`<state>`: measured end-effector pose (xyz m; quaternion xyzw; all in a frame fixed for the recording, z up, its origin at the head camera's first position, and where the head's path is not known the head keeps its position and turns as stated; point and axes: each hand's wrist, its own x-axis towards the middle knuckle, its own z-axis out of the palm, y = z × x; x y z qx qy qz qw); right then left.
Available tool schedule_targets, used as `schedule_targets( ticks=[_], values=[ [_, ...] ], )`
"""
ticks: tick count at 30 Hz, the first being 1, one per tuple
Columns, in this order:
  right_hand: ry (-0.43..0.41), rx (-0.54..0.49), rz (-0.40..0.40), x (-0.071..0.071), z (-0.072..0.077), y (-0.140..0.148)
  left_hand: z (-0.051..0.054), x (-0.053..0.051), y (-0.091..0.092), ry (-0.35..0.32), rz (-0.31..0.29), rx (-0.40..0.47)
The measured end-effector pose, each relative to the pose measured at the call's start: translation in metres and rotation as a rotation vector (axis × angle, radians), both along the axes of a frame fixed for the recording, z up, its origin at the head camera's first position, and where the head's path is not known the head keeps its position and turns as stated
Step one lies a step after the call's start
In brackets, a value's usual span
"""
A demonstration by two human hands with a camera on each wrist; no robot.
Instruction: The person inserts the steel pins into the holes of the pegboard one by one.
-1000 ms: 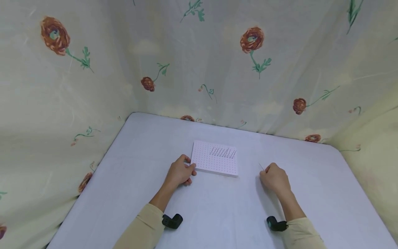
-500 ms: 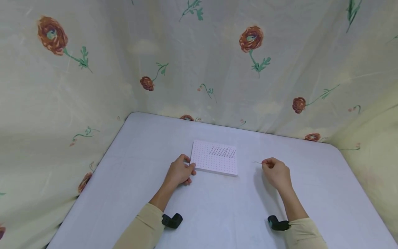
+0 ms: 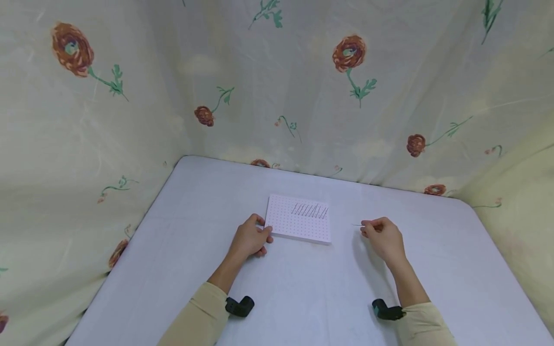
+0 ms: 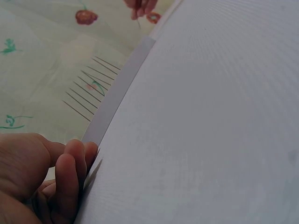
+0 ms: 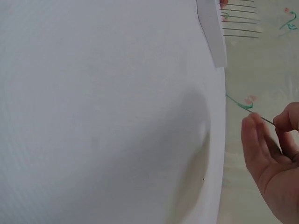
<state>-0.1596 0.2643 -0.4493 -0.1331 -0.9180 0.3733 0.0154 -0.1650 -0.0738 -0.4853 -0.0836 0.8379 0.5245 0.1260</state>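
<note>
A white board with a grid of small holes (image 3: 283, 222) lies on the table in the head view. Several thin dark pins (image 3: 309, 211) stand in a row near its far right part, upright or slightly leaning. My left hand (image 3: 251, 238) holds the board's near left corner, thumb at the edge; in the left wrist view some fingers (image 4: 67, 182) are curled beside it. To the right of the board, my right hand (image 3: 384, 240) pinches one thin pin (image 3: 357, 225) between thumb and fingertips above the table. That pin points left toward the board, roughly level.
A white-covered table (image 3: 311, 288) spreads around the board. Behind and beside it hangs a pale curtain (image 3: 277, 86) with printed flowers. Dark wrist cameras (image 3: 240, 306) sit on both forearms.
My right hand has lifted slightly and turned, so its pin has swung from slanting up and away to pointing left. The left hand and the board look the same.
</note>
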Motion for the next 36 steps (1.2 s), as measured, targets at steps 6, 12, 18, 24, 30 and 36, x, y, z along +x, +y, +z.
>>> schedule_targets(
  ticks=[6,12,18,24,30,36],
  values=[
    [0.049,-0.097,-0.042,-0.002,0.002,-0.001,0.001,0.0,-0.001,-0.008,0.005,0.006],
    [0.087,-0.102,-0.097,-0.003,0.003,-0.002,0.001,-0.001,-0.001,-0.018,0.006,0.012],
    [0.127,-0.101,-0.125,-0.004,0.002,-0.003,0.0,0.0,-0.001,-0.012,0.004,0.001],
    [0.142,-0.077,-0.136,-0.004,0.003,-0.006,0.0,0.001,-0.001,-0.007,0.005,-0.003],
    [0.147,-0.065,-0.127,-0.007,0.005,-0.012,0.0,0.001,-0.001,-0.007,-0.003,0.005],
    [0.169,-0.052,-0.11,-0.011,0.008,-0.019,-0.003,-0.001,-0.002,-0.013,-0.006,0.008]
  ],
)
